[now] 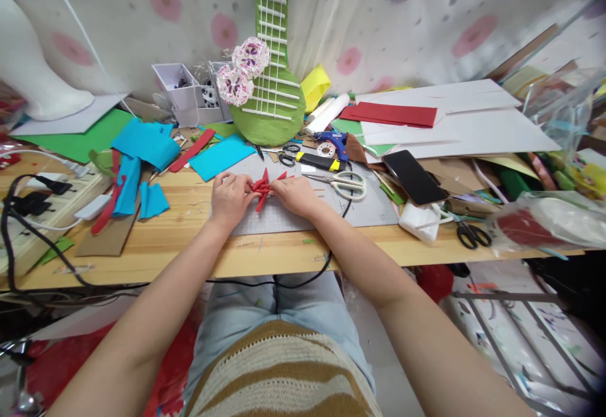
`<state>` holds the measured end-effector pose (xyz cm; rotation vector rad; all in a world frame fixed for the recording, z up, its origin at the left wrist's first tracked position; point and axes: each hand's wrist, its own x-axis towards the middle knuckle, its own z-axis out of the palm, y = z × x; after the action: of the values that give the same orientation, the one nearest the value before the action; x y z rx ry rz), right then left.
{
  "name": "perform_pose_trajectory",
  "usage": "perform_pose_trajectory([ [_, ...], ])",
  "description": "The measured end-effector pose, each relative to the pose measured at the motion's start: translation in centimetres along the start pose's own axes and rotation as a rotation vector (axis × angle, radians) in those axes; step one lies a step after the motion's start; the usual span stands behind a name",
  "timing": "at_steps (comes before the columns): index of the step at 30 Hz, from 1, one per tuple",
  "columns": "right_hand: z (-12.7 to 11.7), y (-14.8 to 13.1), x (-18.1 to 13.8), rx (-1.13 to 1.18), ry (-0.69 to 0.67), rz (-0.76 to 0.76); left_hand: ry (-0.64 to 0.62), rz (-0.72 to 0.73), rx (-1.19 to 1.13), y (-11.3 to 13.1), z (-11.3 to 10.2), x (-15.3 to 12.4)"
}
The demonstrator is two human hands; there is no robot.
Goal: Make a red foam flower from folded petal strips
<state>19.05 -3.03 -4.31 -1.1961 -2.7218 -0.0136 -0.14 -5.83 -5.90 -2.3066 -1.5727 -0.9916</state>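
Over the grey cutting mat (369, 211), a small red paper flower (262, 186) with pointed petals sits between my two hands. My left hand (230, 197) pinches its left side with thumb and forefinger. From the other side, my right hand (294, 195) has closed fingers on the flower's right part; a red tip sticks out above them. White-handled scissors (349, 185) lie just right of my right hand. Behind the hands are a yellow-and-black utility knife (320, 162), small black scissors (287, 155) and a blue glue gun (334, 142).
A green guitar-shaped craft (272, 114) leans upright at the back. Blue paper pieces (146, 142) and a power strip (66, 199) lie left. On the right are a phone (414, 177), black scissors (473, 235) and white boards (478, 130). A black cable (265, 284) runs along the front edge.
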Motion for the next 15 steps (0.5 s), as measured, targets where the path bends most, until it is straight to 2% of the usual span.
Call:
perform_pose_trajectory([
  [15, -0.48, -0.47, -0.09, 0.001, 0.001, 0.032, 0.016, -0.088, -0.008, 0.35, 0.14, 0.29],
])
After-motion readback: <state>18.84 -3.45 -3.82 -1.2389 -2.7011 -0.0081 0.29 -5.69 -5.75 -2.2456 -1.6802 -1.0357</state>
